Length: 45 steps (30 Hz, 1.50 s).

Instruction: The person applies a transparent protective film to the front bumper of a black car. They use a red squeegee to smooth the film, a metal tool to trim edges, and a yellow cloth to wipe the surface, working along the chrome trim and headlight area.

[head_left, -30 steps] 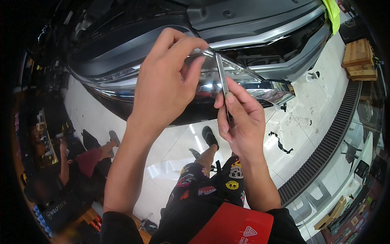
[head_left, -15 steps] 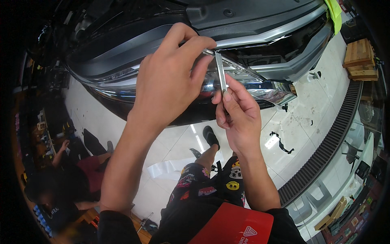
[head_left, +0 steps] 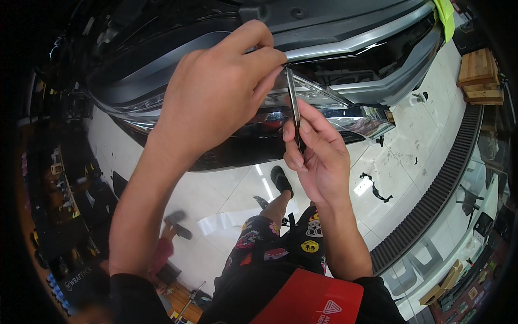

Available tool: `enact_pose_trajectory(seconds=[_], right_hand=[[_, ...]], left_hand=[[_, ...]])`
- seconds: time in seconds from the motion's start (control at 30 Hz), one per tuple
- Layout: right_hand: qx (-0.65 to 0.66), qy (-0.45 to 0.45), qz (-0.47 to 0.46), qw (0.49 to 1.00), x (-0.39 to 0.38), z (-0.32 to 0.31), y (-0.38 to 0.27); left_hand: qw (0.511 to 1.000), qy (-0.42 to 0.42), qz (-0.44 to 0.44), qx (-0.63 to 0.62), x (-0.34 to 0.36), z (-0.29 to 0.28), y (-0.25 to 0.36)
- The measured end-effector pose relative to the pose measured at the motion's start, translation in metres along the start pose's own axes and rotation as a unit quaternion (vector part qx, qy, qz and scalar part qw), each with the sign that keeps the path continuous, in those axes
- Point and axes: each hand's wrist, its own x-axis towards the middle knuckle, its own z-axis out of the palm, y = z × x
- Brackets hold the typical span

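Note:
My right hand (head_left: 321, 148) grips a slim craft knife (head_left: 294, 100) by its lower part, thumb and fingers wrapped round it. The knife stands nearly upright, its narrow end pointing up at the car front. At that upper end, my left hand (head_left: 218, 89) is closed in a pinch, back of the hand towards me. Whatever is between its fingertips is hidden. Behind both hands lies the car's headlight (head_left: 318, 94), with a silver grille trim (head_left: 356, 46) running off to the right.
A red flat card (head_left: 310, 302) rests at my waist. On the tiled floor lie white strips (head_left: 221, 222) and a black scrap (head_left: 376, 189). A dark ribbed trim piece (head_left: 431, 208) curves along the right. Wooden blocks (head_left: 479, 75) stand far right. A co-worker's foot (head_left: 178, 224) shows at left.
My left hand has shifted slightly left and up, and the metallic bit at its fingertips is now hidden. The knife has turned to show a darker, narrower side. The co-worker has moved.

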Motion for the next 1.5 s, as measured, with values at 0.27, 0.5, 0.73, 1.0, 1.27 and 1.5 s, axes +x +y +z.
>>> enact_pose_trajectory(seconds=[0.27,0.5,0.73,1.0,1.27,1.5], right_hand=[[0.011,-0.003,0.011,1.0,-0.002,-0.001,-0.002],[-0.023,0.012,0.043,0.999,-0.02,-0.018,-0.007],[-0.071,0.03,0.049,0.996,-0.035,-0.039,-0.004],[-0.291,0.077,-0.077,0.951,-0.036,-0.039,-0.022],[-0.559,0.098,-0.293,0.769,0.032,-0.011,-0.069],[-0.58,0.01,-0.348,0.736,0.057,-0.009,-0.074]], left_hand=[[0.997,-0.004,0.072,0.001,0.002,0.004,-0.011],[0.985,-0.064,0.16,-0.022,0.021,-0.001,-0.028],[0.964,-0.14,0.204,-0.094,0.056,-0.012,-0.029],[0.963,-0.204,0.176,0.024,0.052,-0.03,-0.021],[0.914,-0.112,0.381,0.083,0.048,-0.008,-0.042],[0.903,-0.128,0.398,0.094,0.049,-0.009,-0.046]])
